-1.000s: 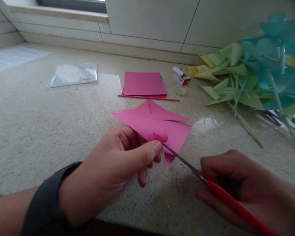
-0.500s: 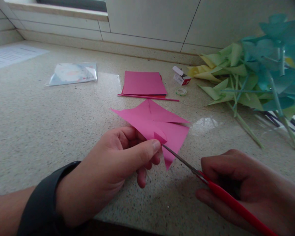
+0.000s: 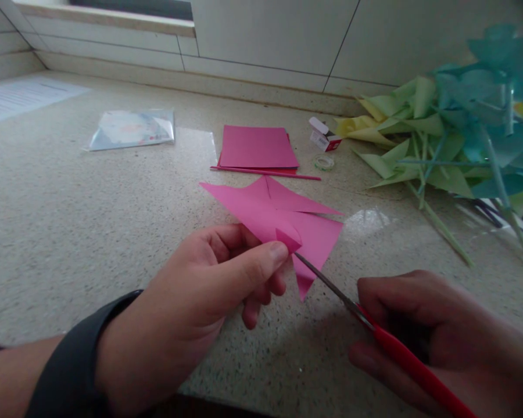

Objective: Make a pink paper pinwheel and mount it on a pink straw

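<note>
A pink sheet of paper with slits cut into it hangs over the counter, its corners pointing outward. My left hand pinches its near edge between thumb and fingers, where a small flap is folded over by the thumb. My right hand is closed around the red handles of a pair of scissors. The blades look closed together, and their tip touches the paper right beside my left thumb. Part of the handles lies hidden behind the fingers.
Behind the paper lie a stack of pink squares, a thin pink stick, a tape roll and a small open box. Green and blue paper flowers fill the right. A plastic packet and a printed sheet lie left.
The paper and the scissors' tip have shifted slightly to the right in view, and the paper has tilted a little. Both hands keep their holds.
</note>
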A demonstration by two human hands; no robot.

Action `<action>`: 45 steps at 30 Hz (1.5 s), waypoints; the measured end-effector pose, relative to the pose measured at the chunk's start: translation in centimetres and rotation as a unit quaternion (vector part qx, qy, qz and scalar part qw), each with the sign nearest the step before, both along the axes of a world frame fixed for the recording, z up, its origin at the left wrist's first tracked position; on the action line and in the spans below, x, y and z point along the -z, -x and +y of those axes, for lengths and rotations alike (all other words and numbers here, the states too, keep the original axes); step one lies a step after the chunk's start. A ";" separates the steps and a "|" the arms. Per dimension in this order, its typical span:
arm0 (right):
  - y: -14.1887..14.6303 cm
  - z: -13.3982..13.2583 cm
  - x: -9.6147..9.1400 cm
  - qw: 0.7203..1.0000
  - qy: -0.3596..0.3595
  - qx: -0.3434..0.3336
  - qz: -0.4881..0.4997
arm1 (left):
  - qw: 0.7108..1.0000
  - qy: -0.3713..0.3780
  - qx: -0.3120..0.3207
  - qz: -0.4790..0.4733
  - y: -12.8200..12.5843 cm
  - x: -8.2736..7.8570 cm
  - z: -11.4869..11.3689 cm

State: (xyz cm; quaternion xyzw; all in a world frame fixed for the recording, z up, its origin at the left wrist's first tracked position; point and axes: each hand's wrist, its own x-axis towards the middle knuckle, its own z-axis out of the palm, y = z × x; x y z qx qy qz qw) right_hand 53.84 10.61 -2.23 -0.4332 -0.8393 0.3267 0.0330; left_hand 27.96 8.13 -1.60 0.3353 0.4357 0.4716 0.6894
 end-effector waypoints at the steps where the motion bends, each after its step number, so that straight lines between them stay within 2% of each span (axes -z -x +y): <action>1: 0.2 -0.1 -0.1 1.000 -0.011 0.004 0.001 | 1.000 -0.001 -0.010 0.000 -0.1 -0.1 -0.1; 8: 1.8 -0.5 -0.2 1.000 -0.019 -0.008 0.021 | 0.999 0.001 -0.053 -0.003 -0.5 -0.4 -0.3; 11: 2.1 -0.5 -0.1 1.000 -0.015 -0.005 0.025 | 0.999 -0.003 -0.052 -0.012 -0.6 -0.3 -0.3; 16: 2.0 -0.4 0.0 0.998 -0.056 -0.002 0.026 | 0.998 0.000 -0.052 -0.024 -0.7 -0.1 -0.3; 42: 2.9 -0.6 -0.4 0.996 -0.078 0.003 0.051 | 0.999 0.009 -0.048 -0.006 -0.7 0.0 -0.2; 45: 2.8 -0.7 -0.3 0.994 -0.099 0.002 0.051 | 0.999 0.002 -0.043 -0.005 -0.7 0.0 -0.1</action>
